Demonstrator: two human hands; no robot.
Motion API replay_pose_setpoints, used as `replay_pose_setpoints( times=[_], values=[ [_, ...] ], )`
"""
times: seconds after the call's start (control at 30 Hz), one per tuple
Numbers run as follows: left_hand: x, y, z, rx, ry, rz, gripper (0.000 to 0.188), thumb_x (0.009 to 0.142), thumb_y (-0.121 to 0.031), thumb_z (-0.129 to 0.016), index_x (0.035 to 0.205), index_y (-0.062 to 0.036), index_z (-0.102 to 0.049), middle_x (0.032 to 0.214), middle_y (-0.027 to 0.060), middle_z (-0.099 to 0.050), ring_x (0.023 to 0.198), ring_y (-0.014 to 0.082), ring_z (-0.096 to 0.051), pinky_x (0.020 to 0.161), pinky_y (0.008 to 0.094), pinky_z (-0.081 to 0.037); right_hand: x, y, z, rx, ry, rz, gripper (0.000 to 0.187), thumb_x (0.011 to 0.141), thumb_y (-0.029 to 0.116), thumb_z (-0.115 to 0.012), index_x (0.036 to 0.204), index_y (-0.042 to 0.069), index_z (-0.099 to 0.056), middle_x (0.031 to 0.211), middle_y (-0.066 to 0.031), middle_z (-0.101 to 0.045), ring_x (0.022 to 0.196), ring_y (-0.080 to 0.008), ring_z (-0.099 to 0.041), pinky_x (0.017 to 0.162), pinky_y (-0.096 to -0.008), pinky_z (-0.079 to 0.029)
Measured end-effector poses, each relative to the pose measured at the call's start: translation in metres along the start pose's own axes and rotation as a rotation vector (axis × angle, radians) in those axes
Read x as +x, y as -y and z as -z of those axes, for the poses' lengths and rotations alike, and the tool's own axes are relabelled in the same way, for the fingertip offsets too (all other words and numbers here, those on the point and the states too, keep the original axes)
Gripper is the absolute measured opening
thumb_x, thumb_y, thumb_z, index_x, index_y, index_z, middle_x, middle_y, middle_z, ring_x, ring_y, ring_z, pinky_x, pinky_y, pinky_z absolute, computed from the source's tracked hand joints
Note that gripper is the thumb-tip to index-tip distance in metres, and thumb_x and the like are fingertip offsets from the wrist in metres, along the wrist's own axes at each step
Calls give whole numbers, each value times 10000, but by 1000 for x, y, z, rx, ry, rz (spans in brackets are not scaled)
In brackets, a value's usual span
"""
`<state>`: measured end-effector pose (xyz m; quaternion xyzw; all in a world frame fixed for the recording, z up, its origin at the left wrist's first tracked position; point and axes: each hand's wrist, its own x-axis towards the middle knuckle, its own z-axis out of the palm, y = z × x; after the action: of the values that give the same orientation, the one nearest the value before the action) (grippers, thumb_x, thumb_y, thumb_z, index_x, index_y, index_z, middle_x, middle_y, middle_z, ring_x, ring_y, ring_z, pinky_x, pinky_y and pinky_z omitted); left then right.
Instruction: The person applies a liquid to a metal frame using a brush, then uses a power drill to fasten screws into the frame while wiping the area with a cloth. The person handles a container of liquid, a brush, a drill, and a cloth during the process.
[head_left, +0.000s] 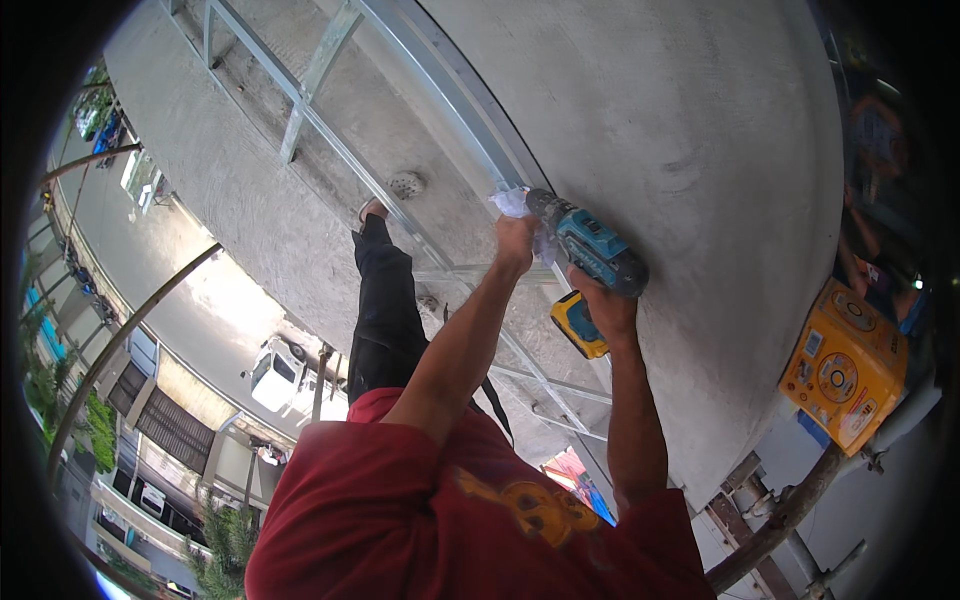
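Note:
My right hand (605, 306) is wrapped round the handle of a teal and black cordless drill (598, 246). A yellow and black battery (579, 325) is fitted at the handle's foot. The drill's chuck points up and left, toward a grey metal channel (478, 135) of the frame. Close to the chuck, my left hand (514, 241) is closed on a crumpled, clear plastic bag (511, 202), which bunches up against the channel. Whatever is in the bag, and the drill's tip, cannot be made out behind the plastic.
Thin metal studs (345, 155) form a lattice along a grey concrete surface (690, 130). An orange cardboard box (846, 365) sits at the right, above scaffold poles (790, 510). Far below on the left lie a street and a white vehicle (277, 374). Another person (875, 150) shows dimly at far right.

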<state>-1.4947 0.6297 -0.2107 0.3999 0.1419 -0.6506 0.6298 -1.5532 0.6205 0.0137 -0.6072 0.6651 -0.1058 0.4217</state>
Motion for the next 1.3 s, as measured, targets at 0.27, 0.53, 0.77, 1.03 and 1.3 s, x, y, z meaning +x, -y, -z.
replay_pose_setpoints(
  times=[0.27, 0.53, 0.77, 1.03, 1.3],
  values=[
    [-3, -16, -5, -70, 138, 50, 192, 717, 29, -604, 899, -26, -622, 821, 47, -639, 696, 174, -630, 613, 316, -516, 12, 7, -1, -64, 13, -33, 248, 758, 116, -687, 978, 1, -673, 873, -86, -686, 799, -182, -651, 764, -308, -497],
    [-11, -25, -13, -126, 146, 38, 244, 743, 21, -664, 983, -23, -658, 903, 43, -675, 751, 156, -645, 682, 298, -527, 25, 40, 3, -174, 94, -83, 289, 760, 112, -681, 1015, -20, -646, 908, -110, -671, 816, -205, -641, 783, -325, -498],
    [-15, -30, -24, -118, 5, 65, 200, 765, -9, -695, 963, -17, -671, 878, 44, -682, 750, 153, -650, 664, 297, -523, 38, 56, 3, -330, 207, -60, 281, 782, 117, -658, 1028, -19, -637, 926, -117, -655, 833, -213, -619, 789, -330, -488],
    [-5, -30, -15, 59, 75, 150, 264, 726, 11, -683, 988, -20, -668, 931, 57, -687, 838, 178, -648, 774, 322, -521, 56, 73, 7, -308, 307, -226, 296, 784, 125, -657, 1047, -9, -636, 942, -124, -653, 858, -209, -617, 809, -319, -483],
    [-5, -32, -15, 54, 106, 165, 258, 715, 13, -680, 970, -28, -679, 917, 51, -690, 830, 177, -652, 760, 327, -523, 53, 62, 8, -383, 285, -122, 311, 777, 152, -667, 1035, -19, -633, 900, -127, -666, 831, -220, -636, 778, -329, -494]
  ],
)
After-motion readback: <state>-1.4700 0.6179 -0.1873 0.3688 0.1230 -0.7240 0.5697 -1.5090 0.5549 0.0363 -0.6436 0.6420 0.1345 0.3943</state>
